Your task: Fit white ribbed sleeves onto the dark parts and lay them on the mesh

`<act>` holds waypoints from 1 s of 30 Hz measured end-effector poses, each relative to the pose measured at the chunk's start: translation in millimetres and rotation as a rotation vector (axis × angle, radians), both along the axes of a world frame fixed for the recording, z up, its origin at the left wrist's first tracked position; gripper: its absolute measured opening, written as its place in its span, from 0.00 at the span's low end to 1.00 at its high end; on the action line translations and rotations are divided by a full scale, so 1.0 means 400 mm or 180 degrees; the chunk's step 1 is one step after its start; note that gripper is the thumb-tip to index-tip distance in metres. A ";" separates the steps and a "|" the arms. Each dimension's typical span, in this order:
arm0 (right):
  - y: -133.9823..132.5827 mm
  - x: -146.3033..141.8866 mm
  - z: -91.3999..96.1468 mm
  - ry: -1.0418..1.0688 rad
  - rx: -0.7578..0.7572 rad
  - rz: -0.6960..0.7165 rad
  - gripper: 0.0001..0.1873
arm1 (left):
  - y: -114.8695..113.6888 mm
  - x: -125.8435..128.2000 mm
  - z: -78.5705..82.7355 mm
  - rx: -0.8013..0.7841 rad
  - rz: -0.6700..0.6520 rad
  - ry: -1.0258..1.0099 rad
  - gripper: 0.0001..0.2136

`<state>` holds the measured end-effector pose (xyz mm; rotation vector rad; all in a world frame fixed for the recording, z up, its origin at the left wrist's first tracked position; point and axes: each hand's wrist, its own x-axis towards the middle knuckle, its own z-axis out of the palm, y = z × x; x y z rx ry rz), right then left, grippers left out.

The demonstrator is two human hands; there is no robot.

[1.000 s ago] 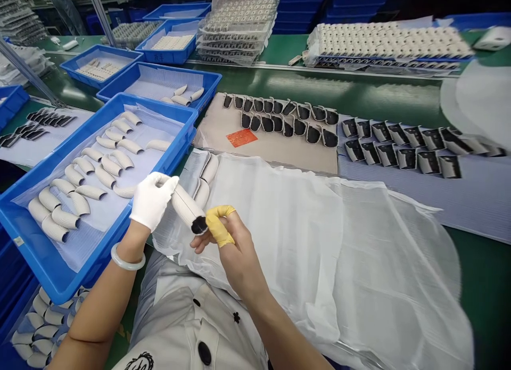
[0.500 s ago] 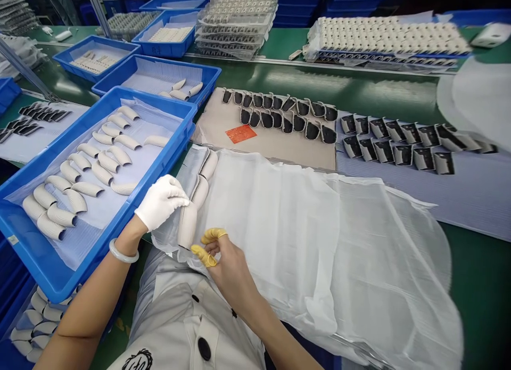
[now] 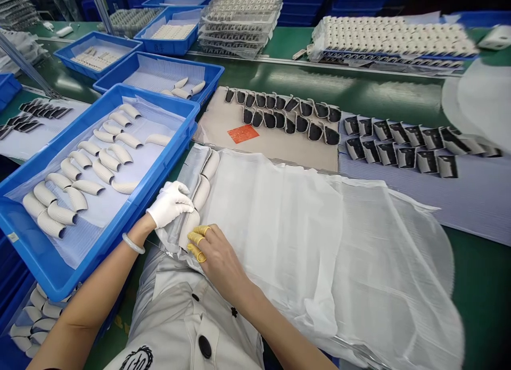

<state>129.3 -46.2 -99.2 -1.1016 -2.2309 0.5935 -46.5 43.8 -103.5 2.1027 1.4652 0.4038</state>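
Observation:
In a white glove, my left hand (image 3: pixel 171 204) has its fingers closed at the upper end of a beige ribbed curved piece (image 3: pixel 189 225). My right hand (image 3: pixel 219 258), with yellow finger cots on several fingertips, grips the lower part of that piece. The piece lies on translucent white wrapping film (image 3: pixel 275 215), in line with two more curved pieces (image 3: pixel 202 191) along the film's left side. A folded strip of film runs beside them. My fingers cover part of the lower piece.
A blue tray (image 3: pixel 181 110) on the left holds many similar curved pieces. Beyond the film, dark-faced parts (image 3: pixel 291 125) stand in rows on a beige board, with a red card (image 3: pixel 243 134). More dark parts (image 3: pixel 407 156) line the right. Stacked plastic trays (image 3: pixel 241 24) stand behind.
My right hand has moved left onto the lower end of the curved piece, its fingers closing on it. My left hand has shifted slightly right and down along the piece.

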 end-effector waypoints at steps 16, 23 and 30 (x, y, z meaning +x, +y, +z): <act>-0.003 -0.018 -0.019 -0.1193 0.0377 0.0244 0.13 | -0.033 0.008 0.015 0.0112 0.0199 0.0323 0.06; 0.046 0.034 0.020 -0.1445 0.0421 0.0330 0.11 | -0.067 0.007 0.091 0.0565 0.0434 0.0209 0.08; 0.309 0.175 0.045 -0.2105 0.0368 -0.0124 0.12 | -0.145 0.122 0.078 0.0161 -0.1266 0.0373 0.10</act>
